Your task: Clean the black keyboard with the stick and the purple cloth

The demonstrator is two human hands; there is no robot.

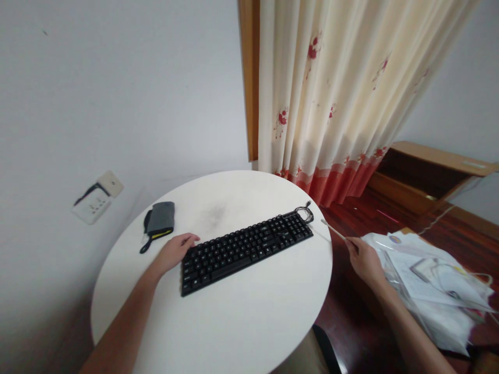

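Note:
A black keyboard [249,246] lies aslant on the round white table [218,332], its coiled cable [306,214] at the far right end. My left hand [175,252] is at the keyboard's left end, with its fingers closed on the upper left corner; part of the fingertips is hidden. Off the table's right edge, my right hand [364,259] pinches a thin stick with a pale tip, which looks like a cotton swab [334,229]. Its tip points toward the keyboard's cable end and is apart from the keys.
A grey pouch [161,218] with a wrist loop lies at the table's left. Wall sockets [93,204] are beyond it. Right of the table, plastic bags and papers [424,280] are piled low. A flowered curtain [331,104] and a wooden cabinet [429,166] stand behind.

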